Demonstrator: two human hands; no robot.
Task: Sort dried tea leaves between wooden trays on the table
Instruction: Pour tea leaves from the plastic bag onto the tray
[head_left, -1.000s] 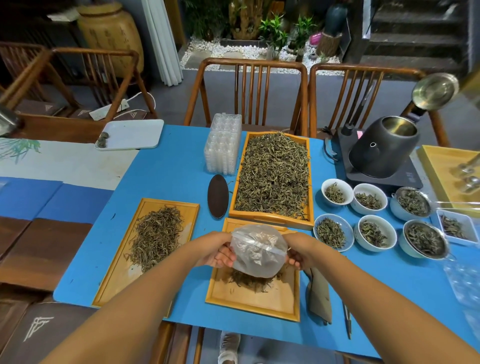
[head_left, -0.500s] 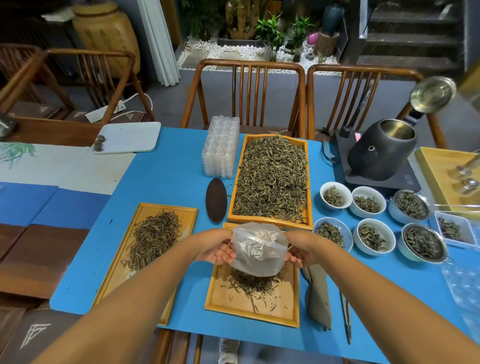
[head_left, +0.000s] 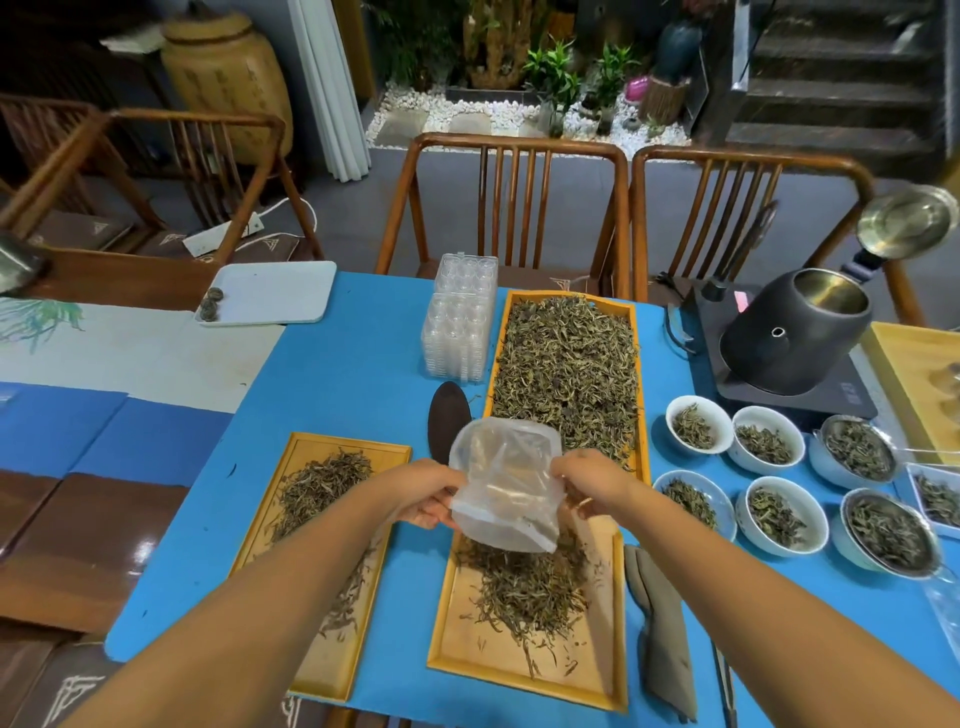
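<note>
I hold a clear plastic bag (head_left: 506, 486) upside down with both hands, its mouth pointing down over the near middle wooden tray (head_left: 457, 644). My left hand (head_left: 431, 493) grips its left edge and my right hand (head_left: 589, 480) its right edge. A loose pile of dried tea leaves (head_left: 524, 584) lies on that tray just under the bag. A second wooden tray (head_left: 384, 457) with a thinner pile of leaves sits to the left, partly under my left forearm. A long tray (head_left: 641, 415) heaped with leaves stands behind.
Several white bowls of tea (head_left: 698, 423) sit at the right, with a black kettle (head_left: 795, 332) on its base behind them. Stacked clear plastic boxes (head_left: 460, 317) and a dark oval scoop (head_left: 449, 421) stand behind the bag. A folded grey cloth (head_left: 662, 629) lies right of the near tray.
The bag has been lifted and tipped further. More tea leaves have fallen out, and the pile on the near middle tray has grown.
</note>
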